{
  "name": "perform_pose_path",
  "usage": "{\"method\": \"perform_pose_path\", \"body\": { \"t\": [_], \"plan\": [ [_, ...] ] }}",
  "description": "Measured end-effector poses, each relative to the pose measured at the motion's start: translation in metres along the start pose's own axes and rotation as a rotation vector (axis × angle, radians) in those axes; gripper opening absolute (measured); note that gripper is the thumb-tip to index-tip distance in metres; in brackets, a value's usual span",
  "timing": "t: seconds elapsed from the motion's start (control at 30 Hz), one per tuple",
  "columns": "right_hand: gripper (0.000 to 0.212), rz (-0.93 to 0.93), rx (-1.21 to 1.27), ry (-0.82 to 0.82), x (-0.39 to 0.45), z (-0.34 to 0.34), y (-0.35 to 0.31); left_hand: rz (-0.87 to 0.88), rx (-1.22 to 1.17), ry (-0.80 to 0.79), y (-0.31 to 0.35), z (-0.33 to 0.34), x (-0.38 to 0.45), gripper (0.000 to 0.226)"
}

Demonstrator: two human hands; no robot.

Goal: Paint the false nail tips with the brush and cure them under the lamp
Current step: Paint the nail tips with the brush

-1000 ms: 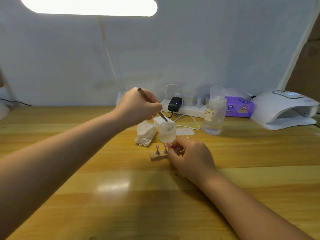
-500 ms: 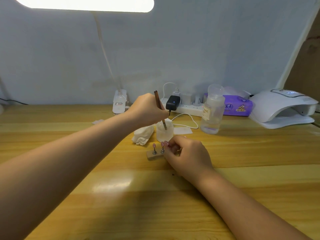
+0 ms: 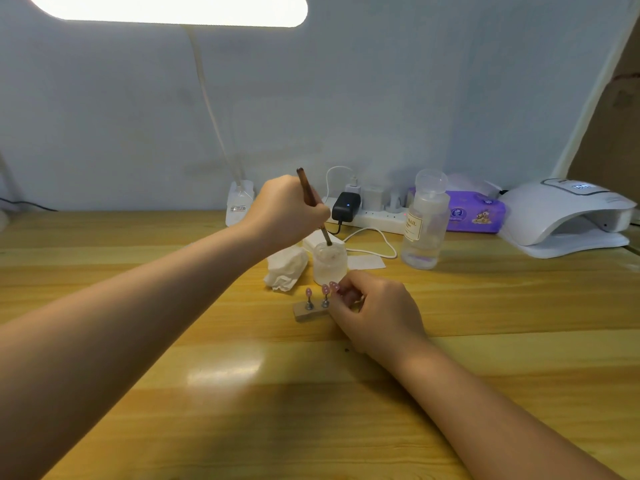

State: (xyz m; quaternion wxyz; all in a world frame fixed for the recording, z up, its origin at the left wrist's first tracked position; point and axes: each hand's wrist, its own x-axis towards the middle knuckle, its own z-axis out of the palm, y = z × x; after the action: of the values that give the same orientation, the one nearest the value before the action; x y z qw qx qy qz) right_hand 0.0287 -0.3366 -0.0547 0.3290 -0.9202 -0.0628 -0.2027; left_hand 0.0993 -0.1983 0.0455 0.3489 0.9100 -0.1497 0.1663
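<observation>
Two hands in view. My left hand (image 3: pixel 289 211) is raised above the tabletop (image 3: pixel 242 410), forearm reaching in from lower left, fingers curled tight round the brush (image 3: pixel 312 204). Brush is a thin brown stick, tilted, tip down in the mouth of a small frosted jar (image 3: pixel 329 263). My right hand (image 3: pixel 375 311) rests low on the tabletop, forearm coming from lower right, fingers bent and pinching at the right end of the nail stand (image 3: pixel 309 311); can't tell exactly what they clamp on, it's hidden behind them.

Stand is a small tan block with metal pegs. Three pink oval nail tips (image 3: pixel 325 289) show on top: two upright on pegs, the third right at my fingertips.

Crumpled white tissue (image 3: pixel 285 268) sits just left of the jar, touching or nearly so. Clear plastic bottle (image 3: pixel 425 221) with rounded cap stands to the right; label reads "NAIL", rest too small. White domed curing lamp (image 3: pixel 568 216) at far right, well apart from the stand, small display on top, unreadable. White power strip (image 3: pixel 377 216) along the wall with a black adapter (image 3: pixel 346 206) showing a blue light. Purple wipes pack (image 3: pixel 476 213) behind the bottle, print illegible. Tabletop is glossy yellow wood grain.
</observation>
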Motion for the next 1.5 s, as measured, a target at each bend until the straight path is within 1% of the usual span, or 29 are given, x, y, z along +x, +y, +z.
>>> {"method": "perform_pose_path", "body": {
  "t": [0.1, 0.23, 0.3, 0.4, 0.47, 0.5, 0.57, 0.67, 0.73, 0.9, 1.0, 1.1, 1.17, 1.23, 1.33, 1.43, 1.5],
  "plan": [
    [0.016, -0.007, 0.001, 0.008, 0.000, 0.001, 0.001, 0.001, -0.033, 0.054, -0.001, -0.002, -0.001, 0.018],
    [0.017, -0.002, 0.005, 0.008, 0.001, 0.001, 0.001, 0.006, -0.004, -0.016, 0.000, 0.005, -0.005, 0.018],
    [0.017, 0.000, 0.006, 0.012, 0.001, 0.001, 0.002, 0.000, -0.002, -0.017, -0.001, 0.007, -0.005, 0.020],
    [0.015, -0.006, 0.007, 0.012, 0.001, 0.001, 0.002, 0.016, -0.021, 0.064, -0.002, 0.006, -0.005, 0.023],
    [0.014, -0.009, 0.007, 0.009, 0.002, 0.001, 0.002, 0.019, -0.050, 0.135, -0.002, 0.004, -0.006, 0.022],
    [0.013, -0.008, 0.005, 0.006, 0.002, 0.001, 0.001, 0.008, -0.070, 0.145, -0.002, 0.004, -0.006, 0.020],
    [0.013, -0.009, 0.002, 0.004, 0.002, 0.001, 0.001, -0.033, -0.105, 0.093, -0.004, 0.004, -0.006, 0.020],
    [0.013, -0.007, 0.008, 0.009, 0.001, 0.000, 0.001, -0.154, -0.211, -0.052, -0.007, 0.010, -0.004, 0.017],
    [0.014, -0.005, 0.006, 0.008, 0.001, 0.000, 0.001, -0.226, -0.300, -0.087, -0.008, 0.012, -0.004, 0.015],
    [0.012, -0.018, 0.007, 0.009, 0.000, 0.000, 0.001, -0.257, -0.375, -0.011, -0.010, 0.008, -0.005, 0.015],
    [0.012, -0.024, 0.016, 0.008, 0.000, -0.001, 0.000, -0.301, -0.399, -0.035, -0.009, 0.005, -0.006, 0.014],
    [0.010, -0.036, 0.038, 0.008, 0.000, -0.001, -0.001, -0.404, -0.590, -0.048, -0.009, -0.002, -0.007, 0.012],
    [0.008, -0.043, 0.054, 0.014, 0.000, -0.001, -0.001, -0.438, -0.687, -0.006, -0.012, -0.008, -0.011, 0.010],
    [0.007, -0.049, 0.060, 0.021, -0.001, -0.001, -0.001, -0.423, -0.753, 0.049, -0.018, -0.014, -0.021, 0.006],
    [0.008, -0.053, 0.059, 0.030, -0.001, -0.001, 0.000, -0.323, -0.852, 0.101, -0.027, -0.020, -0.041, 0.005],
    [0.010, -0.052, 0.033, 0.022, -0.001, 0.000, 0.000, -0.265, -0.865, 0.164, -0.035, -0.023, -0.061, 0.002],
    [0.009, -0.057, 0.017, 0.026, -0.001, 0.000, 0.000, -0.237, -0.878, 0.158, -0.040, -0.022, -0.076, 0.003]
  ]
}}
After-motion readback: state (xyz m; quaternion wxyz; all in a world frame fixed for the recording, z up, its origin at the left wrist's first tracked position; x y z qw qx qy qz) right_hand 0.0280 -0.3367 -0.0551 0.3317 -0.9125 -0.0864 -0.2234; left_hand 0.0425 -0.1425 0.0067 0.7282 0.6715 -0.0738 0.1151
